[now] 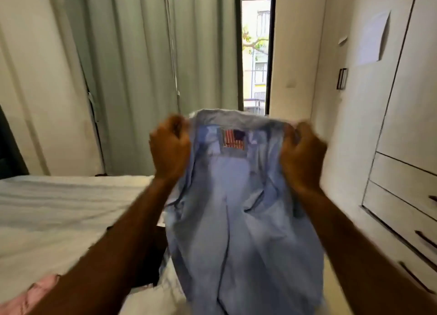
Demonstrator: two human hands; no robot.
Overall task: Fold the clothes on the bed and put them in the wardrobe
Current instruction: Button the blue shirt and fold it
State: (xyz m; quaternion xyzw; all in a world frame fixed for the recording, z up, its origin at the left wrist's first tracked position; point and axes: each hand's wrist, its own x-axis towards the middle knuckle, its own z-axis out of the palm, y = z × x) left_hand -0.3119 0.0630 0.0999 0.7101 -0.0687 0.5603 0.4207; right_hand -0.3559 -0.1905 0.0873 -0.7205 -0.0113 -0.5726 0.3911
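A light blue shirt (238,210) with a flag label below its collar hangs in the air in front of me, above the bed's right edge. My left hand (170,146) grips the shirt's upper left corner in a fist. My right hand (301,152) grips the upper right corner near the collar. The shirt's lower part drops out of the frame at the bottom. The bed (54,210) with its white sheet lies to the left. The wardrobe (406,116) stands along the right wall, its doors closed.
A pink garment (35,293) lies on the bed at the lower left. Grey-green curtains (146,66) hang behind the bed. Drawers with dark handles (423,239) sit below the wardrobe doors. A narrow floor strip runs between bed and wardrobe toward a window (256,54).
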